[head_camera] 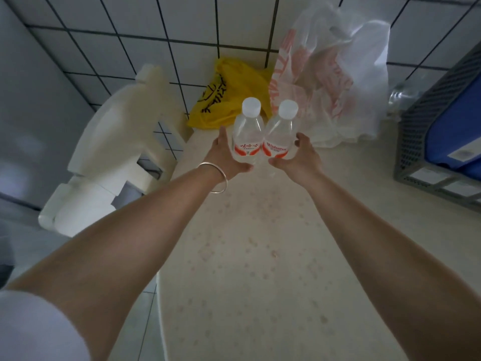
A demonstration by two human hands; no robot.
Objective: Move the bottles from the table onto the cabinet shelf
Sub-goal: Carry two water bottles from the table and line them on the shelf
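A person's two bare arms are reaching forward over a pale speckled table (260, 243), each hand grasping a small water bottle. The fingers are mostly hiding behind the bottles; only the thumbs and a few fingertips are showing. The left hand (225, 157) is wrapping around the left bottle (246, 134), and the right hand (299, 158) is curling around the right bottle (281, 135). Both bottles are clear with white caps and red-and-white labels, standing side by side and touching, at the far end of the table. The left label is carrying red Chinese characters; the right one's lettering is too blurred to read. A silver bangle (216, 178) is circling the left wrist. Behind, a yellow bag (229, 95) with black writing and a white-and-orange plastic bag (330, 82) are sitting against the tiled wall. A grey crate (421, 142) is being cut off at the right edge.
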